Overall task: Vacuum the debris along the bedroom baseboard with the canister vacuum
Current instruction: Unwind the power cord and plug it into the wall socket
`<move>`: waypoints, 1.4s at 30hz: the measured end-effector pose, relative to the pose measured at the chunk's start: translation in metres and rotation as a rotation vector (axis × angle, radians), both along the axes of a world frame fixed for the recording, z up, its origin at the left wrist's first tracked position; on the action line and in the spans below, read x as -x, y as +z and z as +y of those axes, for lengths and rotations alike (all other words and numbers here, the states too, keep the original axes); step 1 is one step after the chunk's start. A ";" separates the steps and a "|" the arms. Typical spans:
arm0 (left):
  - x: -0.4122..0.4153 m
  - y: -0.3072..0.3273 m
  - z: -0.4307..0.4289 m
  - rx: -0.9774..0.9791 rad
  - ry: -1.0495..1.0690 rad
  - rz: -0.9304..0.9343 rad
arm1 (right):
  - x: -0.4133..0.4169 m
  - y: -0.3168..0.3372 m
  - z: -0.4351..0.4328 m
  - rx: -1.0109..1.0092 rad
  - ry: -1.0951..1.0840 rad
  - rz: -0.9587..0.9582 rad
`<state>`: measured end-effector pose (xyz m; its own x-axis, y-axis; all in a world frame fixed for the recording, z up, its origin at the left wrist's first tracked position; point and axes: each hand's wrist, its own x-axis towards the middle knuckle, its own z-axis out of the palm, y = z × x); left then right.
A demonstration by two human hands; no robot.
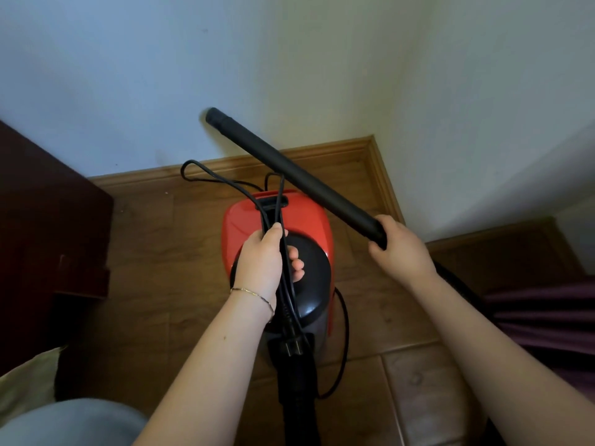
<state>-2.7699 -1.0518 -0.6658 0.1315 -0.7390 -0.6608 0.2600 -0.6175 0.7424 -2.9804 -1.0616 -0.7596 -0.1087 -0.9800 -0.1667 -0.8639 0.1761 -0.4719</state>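
Here: one vacuum (277, 226), one wand (289, 172), two hands gripping.

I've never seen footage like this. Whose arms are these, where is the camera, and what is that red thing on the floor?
There is no robot here: a person wears one wide-angle camera on the head, so you look down along their own arms. The red and black thing is a canister vacuum standing on the wooden floor near a corner, with the baseboard along the wall. The left hand grips a bundle of the power cord above the vacuum. The right hand holds the black wand by one end, its far end raised toward the wall.
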 end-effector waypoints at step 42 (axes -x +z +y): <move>-0.061 0.021 0.012 0.667 -0.865 -1.399 | -0.103 0.097 0.114 0.400 0.705 -0.076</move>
